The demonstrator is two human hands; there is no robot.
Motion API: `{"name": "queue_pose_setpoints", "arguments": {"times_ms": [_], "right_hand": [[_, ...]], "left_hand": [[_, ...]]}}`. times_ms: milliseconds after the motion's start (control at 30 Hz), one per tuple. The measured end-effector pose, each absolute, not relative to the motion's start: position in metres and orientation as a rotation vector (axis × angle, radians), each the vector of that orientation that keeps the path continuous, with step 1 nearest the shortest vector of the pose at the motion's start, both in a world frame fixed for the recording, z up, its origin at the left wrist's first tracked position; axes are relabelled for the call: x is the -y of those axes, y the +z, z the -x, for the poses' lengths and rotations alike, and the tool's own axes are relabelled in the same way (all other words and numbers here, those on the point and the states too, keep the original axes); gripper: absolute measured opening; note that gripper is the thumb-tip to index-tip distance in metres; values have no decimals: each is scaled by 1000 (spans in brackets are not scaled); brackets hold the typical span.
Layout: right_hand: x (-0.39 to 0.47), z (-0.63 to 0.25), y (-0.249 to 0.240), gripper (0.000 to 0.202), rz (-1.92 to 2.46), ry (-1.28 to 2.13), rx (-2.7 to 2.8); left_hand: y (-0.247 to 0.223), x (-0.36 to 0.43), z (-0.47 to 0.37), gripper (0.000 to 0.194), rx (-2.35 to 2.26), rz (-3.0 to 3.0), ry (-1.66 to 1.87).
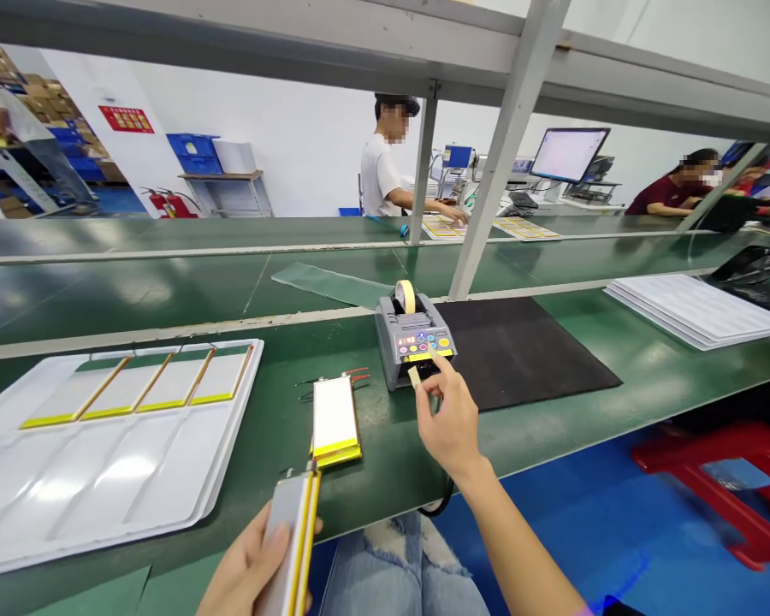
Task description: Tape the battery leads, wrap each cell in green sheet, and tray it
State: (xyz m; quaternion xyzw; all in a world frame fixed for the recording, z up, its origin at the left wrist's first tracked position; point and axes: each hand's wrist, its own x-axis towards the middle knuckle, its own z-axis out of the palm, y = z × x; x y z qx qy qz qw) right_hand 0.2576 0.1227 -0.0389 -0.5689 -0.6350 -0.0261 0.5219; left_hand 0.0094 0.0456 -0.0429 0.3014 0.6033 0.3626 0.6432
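Note:
My left hand (257,556) is closed round silver battery cells (290,535) with yellow edges, held at the bottom of the view. At the front of a grey tape dispenser (417,334), my right hand (447,411) is closed on a short piece of pale tape (414,376). A cream tape roll (405,297) sits on top of the dispenser. Between the dispenser and a white tray (160,479) lies a small stack of cells (334,415) with yellow ends and red and black leads. Several more cells (160,381) lie in a row in the tray.
A black mat (526,351) lies right of the dispenser, with white trays (693,308) farther right. Metal posts (500,145) rise behind it. A red stool (731,479) stands at the lower right. Across the bench, a person in white (380,175) reaches over cells.

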Motion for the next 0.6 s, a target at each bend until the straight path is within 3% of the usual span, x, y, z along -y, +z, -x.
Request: {"name": "queue_pose_setpoints", "arguments": {"times_ms": [67, 233, 300, 600], "right_hand": [[-99, -251, -24, 50, 1162, 100, 1645], [-61, -250, 6, 54, 904, 1156, 1720], [-59, -252, 8, 57, 835, 1419, 1776], [-58, -249, -4, 59, 834, 1582, 1895]], "left_hand": [[-39, -40, -17, 61, -1327, -865, 812], [-25, -30, -34, 48, -952, -1125, 536], [-21, -28, -38, 47, -895, -1143, 441], [-16, -20, -38, 31, -934, -1408, 287]]}}
